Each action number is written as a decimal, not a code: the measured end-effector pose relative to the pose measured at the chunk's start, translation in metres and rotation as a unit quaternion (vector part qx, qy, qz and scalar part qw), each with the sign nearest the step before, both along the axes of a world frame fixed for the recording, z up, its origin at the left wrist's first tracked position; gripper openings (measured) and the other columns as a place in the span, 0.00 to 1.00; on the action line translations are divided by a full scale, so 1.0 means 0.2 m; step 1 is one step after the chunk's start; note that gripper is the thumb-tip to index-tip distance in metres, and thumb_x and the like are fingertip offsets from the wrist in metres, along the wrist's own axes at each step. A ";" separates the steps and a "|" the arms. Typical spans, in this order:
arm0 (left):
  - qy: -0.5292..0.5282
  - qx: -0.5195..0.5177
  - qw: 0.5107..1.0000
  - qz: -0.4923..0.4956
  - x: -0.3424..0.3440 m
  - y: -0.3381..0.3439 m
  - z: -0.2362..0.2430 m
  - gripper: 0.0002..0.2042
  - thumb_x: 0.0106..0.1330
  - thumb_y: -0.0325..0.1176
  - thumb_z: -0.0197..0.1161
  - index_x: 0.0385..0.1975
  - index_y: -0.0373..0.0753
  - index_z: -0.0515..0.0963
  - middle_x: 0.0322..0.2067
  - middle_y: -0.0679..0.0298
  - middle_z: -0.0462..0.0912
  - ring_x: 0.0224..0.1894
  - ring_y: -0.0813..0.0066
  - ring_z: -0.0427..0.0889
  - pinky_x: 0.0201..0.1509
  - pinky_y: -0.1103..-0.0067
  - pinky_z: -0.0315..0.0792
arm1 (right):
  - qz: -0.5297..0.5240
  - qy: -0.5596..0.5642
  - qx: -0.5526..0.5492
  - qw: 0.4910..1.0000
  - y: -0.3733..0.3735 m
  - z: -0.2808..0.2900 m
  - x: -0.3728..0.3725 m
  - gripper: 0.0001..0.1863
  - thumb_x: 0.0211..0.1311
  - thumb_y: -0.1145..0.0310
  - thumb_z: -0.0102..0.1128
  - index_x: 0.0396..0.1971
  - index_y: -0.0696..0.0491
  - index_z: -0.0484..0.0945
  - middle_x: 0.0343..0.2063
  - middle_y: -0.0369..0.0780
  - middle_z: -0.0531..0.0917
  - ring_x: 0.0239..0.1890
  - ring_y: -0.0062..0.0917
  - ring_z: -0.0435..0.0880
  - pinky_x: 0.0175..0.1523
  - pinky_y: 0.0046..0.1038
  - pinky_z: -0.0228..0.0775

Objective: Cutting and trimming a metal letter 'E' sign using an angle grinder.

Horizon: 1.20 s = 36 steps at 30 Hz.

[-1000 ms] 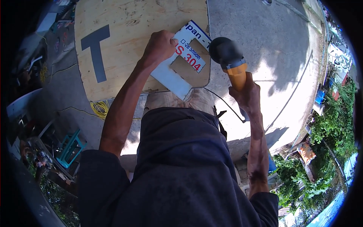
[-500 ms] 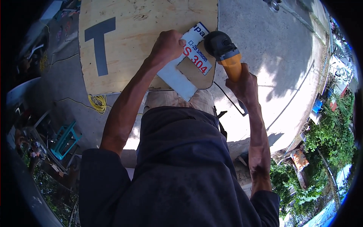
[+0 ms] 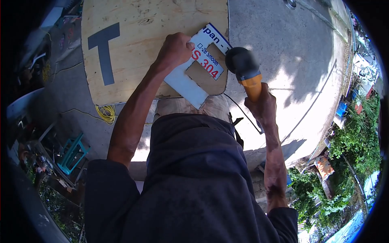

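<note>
Shirt: dark navy, takes up most of 6 o'clock, w/ my tan pants showing just past the hem.
R hand: abt 2-3 o'clock, my R hand is wrapped tight round the yellow body of an angle grinder. No gap in the grip afaict.
Black cord: thin one running just L of that hand.
L hand: btwn 11 & 12, my L hand is curled closed on the L edge of the white plate, thumb on top.
White plate: 12 o'clock, E-shaped w/ red & blue print, low arm pokes past the board's near edge.
Grinder head: blurry, right by the end of the plate's top arm; can't tell if touching.
Board: pale plywood, 11 o'clock, under the plate.
Grey piece: T-shaped cutout flat on the ply, 10 o'clock.
Yellow coil: 9 o'clock, by the board's near-L corner.
Floor: sunlit concrete, 1-3 o'clock.
Greenery: leafy plants, approx 3 o'clock.
</note>
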<state>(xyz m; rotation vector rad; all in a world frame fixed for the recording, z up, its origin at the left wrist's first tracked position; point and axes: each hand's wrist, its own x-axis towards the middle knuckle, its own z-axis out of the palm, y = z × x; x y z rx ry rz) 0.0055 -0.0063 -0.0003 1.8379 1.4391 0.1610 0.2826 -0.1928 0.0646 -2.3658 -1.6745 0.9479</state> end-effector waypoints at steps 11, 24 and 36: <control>0.006 0.013 1.000 -0.011 -0.01 0.00 0.01 0.09 0.69 0.35 0.64 0.38 0.36 0.85 0.25 0.48 0.82 0.27 0.56 0.83 0.38 0.67 0.75 | -0.034 -0.019 -0.007 0.999 -0.17 -0.02 0.02 0.27 0.51 0.69 0.71 0.51 0.55 0.70 0.34 0.50 0.88 0.37 0.44 0.91 0.43 0.41 0.84; -0.063 0.059 0.984 0.154 -0.04 -0.16 -0.22 0.17 0.68 0.39 0.67 0.52 0.35 0.80 0.42 0.53 0.88 0.42 0.61 0.86 0.46 0.68 0.77 | -0.272 0.077 -0.059 0.957 -0.50 -0.01 0.20 0.31 0.44 0.59 0.74 0.49 0.57 0.75 0.36 0.49 0.87 0.38 0.38 0.89 0.46 0.36 0.80; 0.033 0.260 0.941 -0.213 0.00 -0.37 -0.26 0.33 0.70 0.48 0.61 0.73 0.44 0.64 0.76 0.54 0.57 0.78 0.44 0.49 0.80 0.51 0.44 | -0.325 0.116 -0.035 0.938 -0.49 0.02 0.21 0.33 0.43 0.59 0.73 0.51 0.58 0.75 0.35 0.44 0.86 0.34 0.31 0.87 0.43 0.33 0.79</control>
